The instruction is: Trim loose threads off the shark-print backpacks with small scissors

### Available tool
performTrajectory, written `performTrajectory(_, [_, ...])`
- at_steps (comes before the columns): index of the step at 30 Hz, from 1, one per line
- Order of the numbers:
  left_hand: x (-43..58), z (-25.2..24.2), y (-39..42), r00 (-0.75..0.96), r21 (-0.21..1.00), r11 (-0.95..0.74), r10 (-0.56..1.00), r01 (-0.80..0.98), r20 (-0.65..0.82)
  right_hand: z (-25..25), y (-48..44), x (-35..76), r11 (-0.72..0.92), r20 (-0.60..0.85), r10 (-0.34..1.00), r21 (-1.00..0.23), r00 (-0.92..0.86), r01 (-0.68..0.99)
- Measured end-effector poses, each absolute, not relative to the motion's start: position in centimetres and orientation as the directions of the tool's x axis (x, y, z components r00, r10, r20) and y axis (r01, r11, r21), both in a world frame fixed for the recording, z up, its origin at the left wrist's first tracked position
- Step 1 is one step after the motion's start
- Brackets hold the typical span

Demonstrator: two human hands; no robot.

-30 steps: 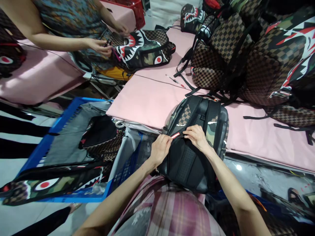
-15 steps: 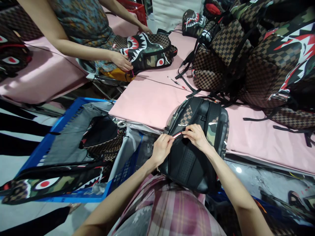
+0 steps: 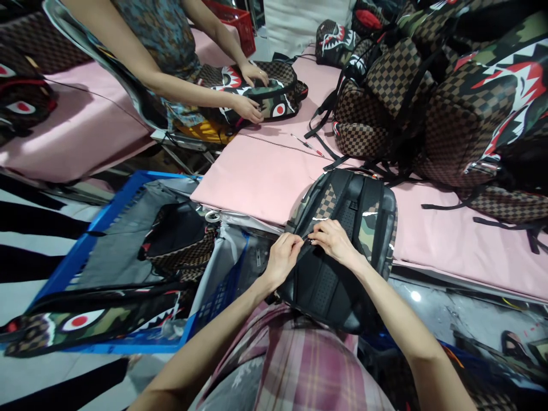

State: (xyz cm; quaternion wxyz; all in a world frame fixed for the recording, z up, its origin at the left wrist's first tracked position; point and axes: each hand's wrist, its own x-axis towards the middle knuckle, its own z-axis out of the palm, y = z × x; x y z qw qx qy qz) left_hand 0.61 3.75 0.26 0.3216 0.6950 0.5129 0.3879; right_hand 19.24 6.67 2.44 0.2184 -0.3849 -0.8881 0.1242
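Observation:
A black backpack (image 3: 355, 297) with checkered and camouflage patches leans on the table edge against my lap, its back panel facing me. My left hand (image 3: 283, 258) is closed, pinching a dark backpack strap (image 3: 305, 244) at the left of the panel. Just to its right, my right hand (image 3: 334, 242) pinches the same strap, fingertips close to those of the left. A small dark piece shows at the right fingertips; its kind is too small to tell. The fingers cover part of the strap.
Several checkered backpacks (image 3: 462, 114) are heaped on the right of the pink table (image 3: 252, 171). A pen (image 3: 314, 149) lies mid-table. Across from me, a co-worker's hands (image 3: 252, 91) are on a shark-print backpack (image 3: 280, 97). A blue crate (image 3: 64, 274) with bags stands at left.
My right hand has moved slightly left, closer to my left hand. The red-and-white strip between them no longer shows. The co-worker's hands have moved along their backpack to the right.

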Motion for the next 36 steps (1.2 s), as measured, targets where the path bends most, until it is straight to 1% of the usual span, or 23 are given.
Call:
performTrajectory(1, [0.5,0.2,3.9,0.131,0.894,-0.182,0.981,0.41,0.14,2.3,6.6,19.1,0.67,0.286,0.74,-0.394,-0.609,0.63])
performTrajectory(3, [0.3,-0.3,4.3,0.015,0.98,0.066,0.997,0.189,-0.07,1.9,6.2,19.2,0.629,0.303,0.775,-0.45,-0.554,0.634])
performTrajectory(5, [-0.1,-1.0,4.8,-0.049,0.958,0.273,0.959,-0.091,-0.279,1.5,5.6,19.8,0.514,0.336,0.857,-0.595,-0.39,0.618])
performTrajectory(6, [-0.4,-1.3,5.0,-0.053,0.924,0.327,0.938,-0.197,-0.343,1.2,5.3,20.1,0.424,0.329,0.906,-0.688,-0.267,0.589])
performTrajectory(7, [-0.6,-1.7,5.1,-0.048,0.898,0.353,0.925,-0.263,-0.378,1.0,4.8,20.5,0.316,0.293,0.947,-0.777,-0.13,0.544])
performTrajectory(8, [-0.9,-2.0,5.2,-0.041,0.885,0.362,0.92,-0.291,-0.39,0.7,4.3,20.8,0.204,0.233,0.972,-0.848,-0.002,0.489])
performTrajectory(10, [-1.2,-2.3,5.0,-0.039,0.873,0.371,0.914,-0.318,-0.403,0.3,3.3,20.9,0.02,0.096,0.979,-0.925,0.181,0.38])
performTrajectory(11, [-1.3,-2.3,4.9,-0.052,0.88,0.364,0.917,-0.305,-0.397,0.2,2.8,20.8,-0.039,0.042,0.973,-0.939,0.228,0.342])
performTrajectory(12, [-1.3,-2.2,4.7,-0.065,0.906,0.343,0.927,-0.247,-0.369,0.0,2.4,20.5,-0.076,0.005,0.968,-0.946,0.25,0.316])
performTrajectory(13, [-1.3,-2.0,4.6,-0.066,0.942,0.302,0.947,-0.143,-0.314,0.0,2.1,20.2,-0.099,-0.02,0.967,-0.948,0.253,0.302])
performTrajectory(15, [-1.0,-1.8,4.2,-0.013,0.977,0.148,0.989,0.157,-0.148,-0.1,1.6,19.3,-0.123,-0.052,0.971,-0.946,0.235,0.3])
performTrajectory(17, [-0.7,-1.7,4.0,0.097,0.913,-0.041,0.995,0.405,0.002,-0.2,1.3,18.5,-0.129,-0.061,0.976,-0.935,0.208,0.331])
performTrajectory(19, [-0.4,-1.7,3.9,0.171,0.824,-0.17,0.981,0.541,0.09,-0.4,1.0,18.0,-0.106,-0.034,0.981,-0.916,0.189,0.388])
performTrajectory(21, [-0.3,-1.6,3.9,0.226,0.735,-0.242,0.966,0.633,0.124,-0.7,0.7,17.7,-0.066,0.018,0.983,-0.889,0.18,0.453])
performTrajectory(23, [-0.2,-1.4,3.9,0.257,0.668,-0.267,0.959,0.694,0.116,-1.2,0.3,17.5,-0.055,0.049,0.98,-0.868,0.195,0.494])
performTrajectory(25, [-0.1,-1.1,4.1,0.234,0.672,-0.225,0.969,0.705,0.079,-1.5,-0.1,17.1,-0.109,0.005,0.971,-0.878,0.238,0.466])
performTrajectory(26, [0.0,-1.0,4.3,0.195,0.723,-0.158,0.98,0.672,0.033,-1.5,-0.3,16.9,-0.156,-0.047,0.964,-0.897,0.261,0.413])
performTrajectory(27, [0.1,-0.9,4.5,0.153,0.791,-0.064,0.988,0.608,-0.037,-1.5,-0.5,16.5,-0.211,-0.12,0.954,-0.921,0.276,0.329])
performTrajectory(29, [0.3,-1.0,4.9,0.117,0.892,0.139,0.971,0.43,-0.208,-1.1,-0.9,15.9,-0.329,-0.301,0.923,-0.941,0.238,0.086])
performTrajectory(31, [0.4,-1.1,5.3,0.148,0.916,0.274,0.934,0.292,-0.326,-0.5,-1.1,15.3,-0.446,-0.466,0.878,-0.879,0.107,-0.166])
performTrajectory(32, [0.3,-1.1,5.5,0.169,0.918,0.3,0.922,0.26,-0.349,-0.2,-1.1,15.0,-0.499,-0.524,0.851,-0.826,0.029,-0.263])
performTrajectory(34, [0.2,-1.1,5.6,0.194,0.922,0.321,0.912,0.215,-0.362,0.2,-1.1,14.7,-0.574,-0.592,0.801,-0.72,-0.086,-0.391])
performTrajectory(36, [0.1,-1.0,5.5,0.204,0.924,0.342,0.905,0.172,-0.373,0.4,-1.0,14.6,-0.617,-0.639,0.758,-0.638,-0.13,-0.46])
